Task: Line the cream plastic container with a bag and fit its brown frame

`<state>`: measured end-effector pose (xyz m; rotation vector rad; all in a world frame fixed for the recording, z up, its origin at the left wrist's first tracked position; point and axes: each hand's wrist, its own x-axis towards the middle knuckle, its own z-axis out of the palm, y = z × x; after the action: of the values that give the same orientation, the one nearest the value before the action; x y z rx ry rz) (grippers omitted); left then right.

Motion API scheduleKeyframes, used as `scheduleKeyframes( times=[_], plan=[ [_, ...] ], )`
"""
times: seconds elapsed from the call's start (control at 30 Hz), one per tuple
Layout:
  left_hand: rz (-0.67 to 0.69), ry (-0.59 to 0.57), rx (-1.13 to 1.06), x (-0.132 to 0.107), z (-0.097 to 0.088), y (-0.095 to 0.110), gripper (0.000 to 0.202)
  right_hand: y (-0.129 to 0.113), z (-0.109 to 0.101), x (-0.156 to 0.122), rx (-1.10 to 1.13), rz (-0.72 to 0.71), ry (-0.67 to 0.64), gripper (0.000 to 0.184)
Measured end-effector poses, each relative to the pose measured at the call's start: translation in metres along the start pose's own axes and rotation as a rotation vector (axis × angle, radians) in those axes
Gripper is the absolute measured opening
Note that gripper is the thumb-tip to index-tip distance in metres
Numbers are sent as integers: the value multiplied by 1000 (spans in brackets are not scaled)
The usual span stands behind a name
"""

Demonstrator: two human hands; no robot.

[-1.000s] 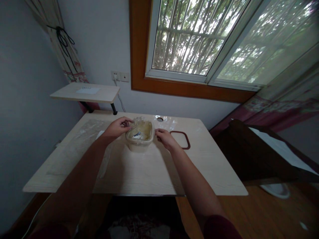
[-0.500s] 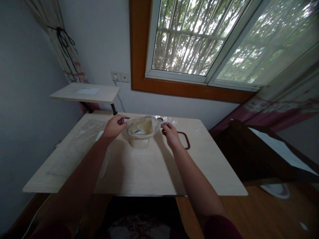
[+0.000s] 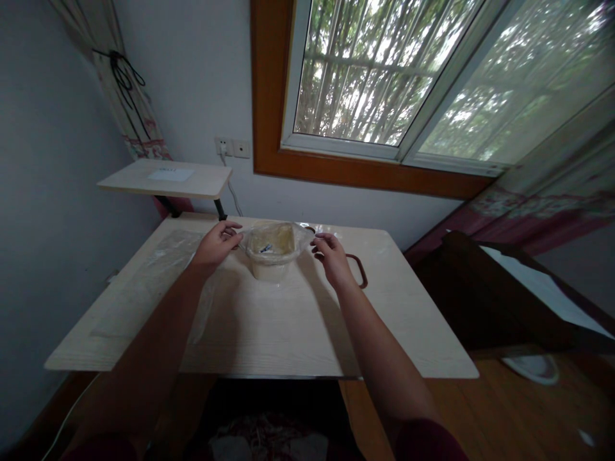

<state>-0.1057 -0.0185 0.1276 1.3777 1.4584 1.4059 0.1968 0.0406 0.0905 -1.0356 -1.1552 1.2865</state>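
A pale plastic container [image 3: 269, 266] with food inside stands at the far middle of the light wooden table [image 3: 288, 326]. A sheet of clear plastic wrap [image 3: 273, 235] is stretched across its top. My left hand [image 3: 216, 244] is at the container's left side, fingers pinched on the wrap's left edge. My right hand [image 3: 332, 257] is at the right side, fingers curled on the wrap's right edge. Both hands are held just above the tabletop.
A brown rounded ring [image 3: 360, 274] lies right of my right hand, partly hidden by it. More clear film [image 3: 166, 256] lies flat on the table's left. A small raised shelf [image 3: 166, 179] stands at the back left, dark furniture [image 3: 475, 294] to the right.
My hands moved outward from the container's rim and drew the wrap taut across its top. The wrap was bunched over the opening before; now it spans wider.
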Motion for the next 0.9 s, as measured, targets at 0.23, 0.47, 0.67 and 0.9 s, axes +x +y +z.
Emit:
scheduleKeyframes(
  times=[0.23,0.47,0.67,0.9],
  plan=[
    [-105,-61,10,-14,-10,-2,41,4,-6,-3,-92,-25,-23,44],
    [-195,-156,125,-25,-14,1,39,7,-3,-6,-177,102,-75,38],
    [-197,-239,137,-26,-7,-5,36,9,8,-10,-184,99,-160,33],
    [-202,-162,50,-28,0,-6,28,2,5,-13,-89,103,-95,25]
  ],
)
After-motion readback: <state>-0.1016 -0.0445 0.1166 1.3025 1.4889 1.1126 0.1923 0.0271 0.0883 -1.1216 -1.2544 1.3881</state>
